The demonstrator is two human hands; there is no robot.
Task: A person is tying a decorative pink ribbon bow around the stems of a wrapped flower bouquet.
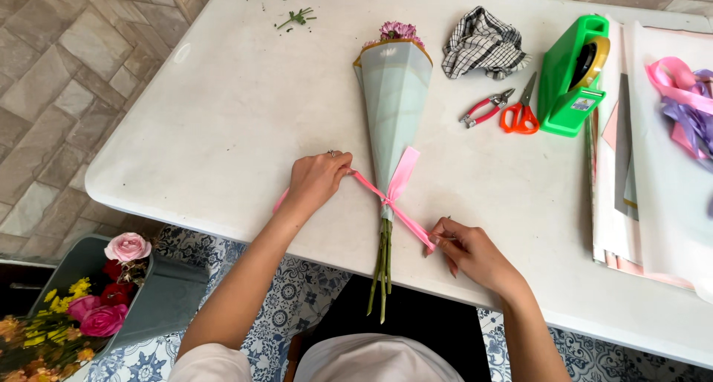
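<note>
Two ends of the pink ribbon (386, 198) cross the bouquet (392, 99), which I see pointing away; left hand (318, 180) and right hand (466, 247) each pinch one end, equally near.

I see a matt, smooth white tabletop (223, 129), plastic by its look. The bouquet wrap (394, 99) is smooth pale paper with a faint sheen; the pink ribbon (394, 196) around it looks satiny. The checked cloth (483, 44) is soft woven fabric (crumpled). The 2 cutting tools, scissors (520, 111) and pliers (486, 108), have metal blades and glossy plastic grips.
</note>
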